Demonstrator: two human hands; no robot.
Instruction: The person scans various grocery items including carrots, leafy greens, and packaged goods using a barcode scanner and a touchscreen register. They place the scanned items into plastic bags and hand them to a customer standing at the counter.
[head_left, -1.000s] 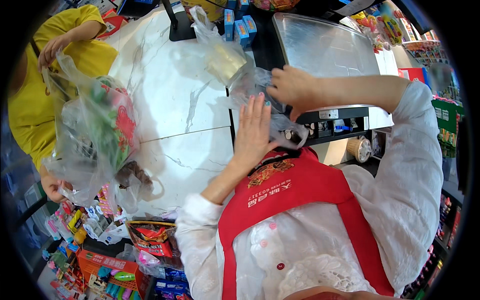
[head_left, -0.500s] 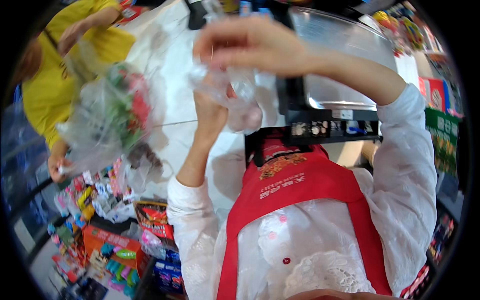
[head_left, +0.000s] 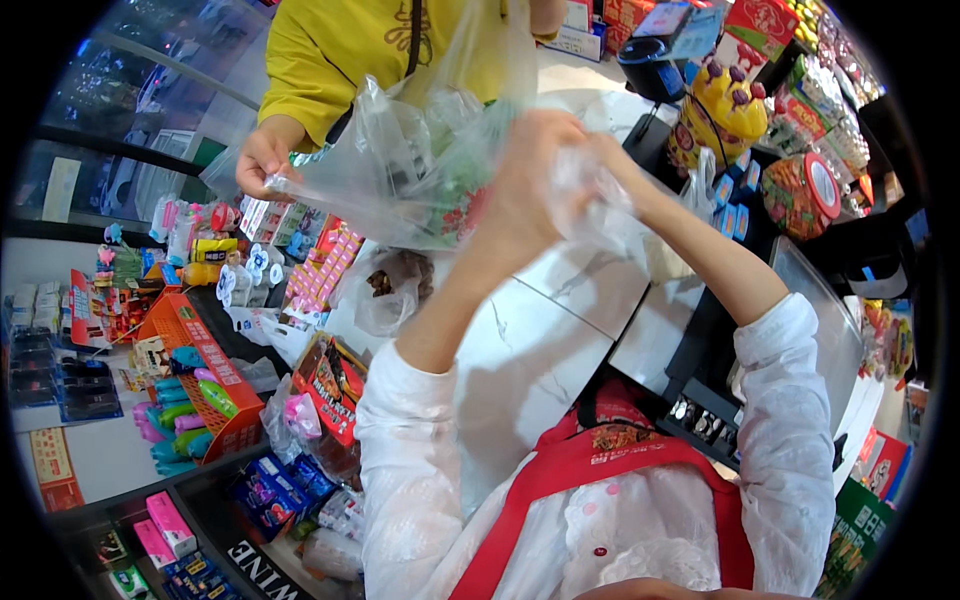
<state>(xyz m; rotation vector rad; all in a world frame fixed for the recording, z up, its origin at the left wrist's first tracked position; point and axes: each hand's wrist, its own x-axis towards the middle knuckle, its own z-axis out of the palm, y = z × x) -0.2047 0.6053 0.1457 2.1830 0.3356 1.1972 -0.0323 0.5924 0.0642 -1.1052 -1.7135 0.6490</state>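
Observation:
My left hand (head_left: 525, 200) is closed on a crumpled clear plastic bag (head_left: 590, 200) above the white counter. Coming in from the right, my right hand (head_left: 568, 135) meets the left one at the same bag and appears closed on it. Motion smears both hands, and single fingers are hard to make out. Whatever the small bag holds cannot be told. Just beyond my hands, a person in a yellow top (head_left: 325, 55) stretches a large clear plastic bag (head_left: 370, 195) with green and red contents. That person's hand (head_left: 268, 158) grips its edge.
On the marble-patterned counter (head_left: 520, 350) lies a small bag with dark brown pieces (head_left: 400, 275). An orange basket (head_left: 205, 365) and packaged goods crowd the left. At right are an open cash drawer (head_left: 705, 420), a black scanner (head_left: 650, 65) and candy jars (head_left: 800, 195).
The view has swung left. My hands have drawn closer together on the small plastic bag. The person in yellow now holds the large bag more spread out, nearer my hands.

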